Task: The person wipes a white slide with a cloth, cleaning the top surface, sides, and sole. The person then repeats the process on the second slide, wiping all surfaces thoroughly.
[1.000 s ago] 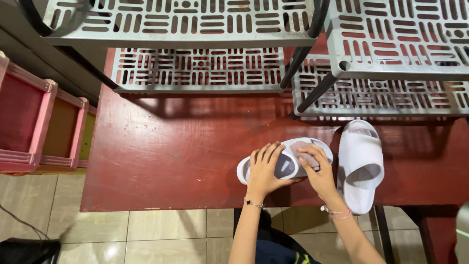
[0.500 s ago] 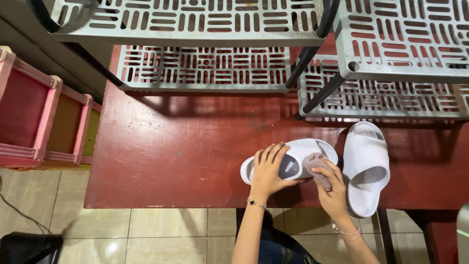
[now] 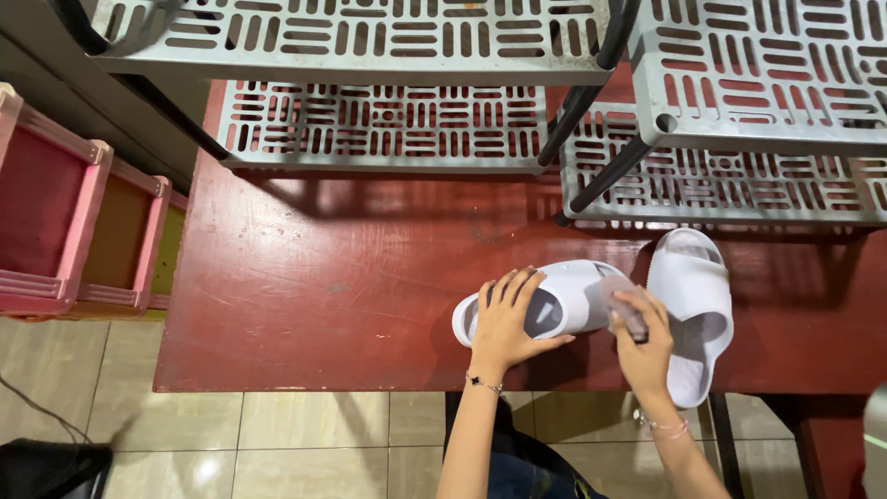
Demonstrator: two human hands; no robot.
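The table (image 3: 305, 305) is dark red, scuffed with pale marks. Both slide sandals are plain white: the near slide (image 3: 564, 300) (its inside looks greyer) and the right slide (image 3: 693, 305). The racks (image 3: 370, 120) at the far side are grey, cut with short slots in alternating blocks. The left crates (image 3: 55, 222) are pink. Floor tiles (image 3: 305, 448) are beige.

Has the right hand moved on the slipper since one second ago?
Yes. The right hand slid from the held slipper toward the other slipper, which lies flat on the table.
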